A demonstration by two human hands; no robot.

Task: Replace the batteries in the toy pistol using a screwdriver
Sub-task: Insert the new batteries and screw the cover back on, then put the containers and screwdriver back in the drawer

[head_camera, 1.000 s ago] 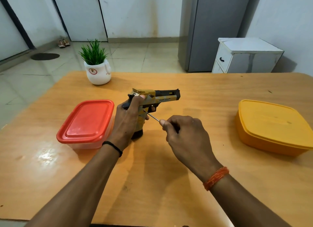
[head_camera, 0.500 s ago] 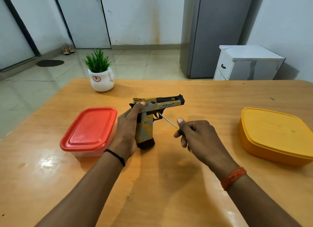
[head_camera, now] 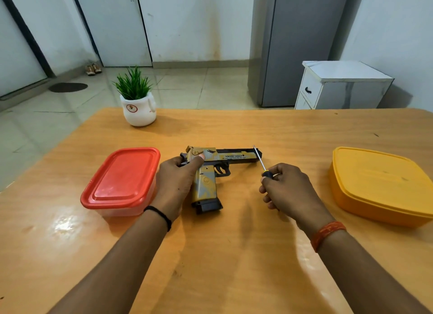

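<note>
A yellow and black toy pistol point(head_camera: 212, 170) lies on its side in the middle of the wooden table point(head_camera: 210, 255), barrel pointing right, grip toward me. My left hand point(head_camera: 177, 184) holds its rear end, thumb pressed on the slide near the hammer. My right hand point(head_camera: 285, 189) grips a small screwdriver point(head_camera: 260, 161) by its dark handle. The thin metal shaft points up and away, its tip near the muzzle, apart from the grip.
A clear box with a red lid point(head_camera: 121, 180) stands just left of my left hand. A closed yellow box point(head_camera: 384, 184) sits at the right. A small potted plant point(head_camera: 137, 102) stands at the table's far edge. Beyond are a white cabinet point(head_camera: 339, 86) and a grey fridge point(head_camera: 297, 44).
The pistol went from standing on its grip to lying flat on the table. My right hand drew the screwdriver away from the grip and off to the right.
</note>
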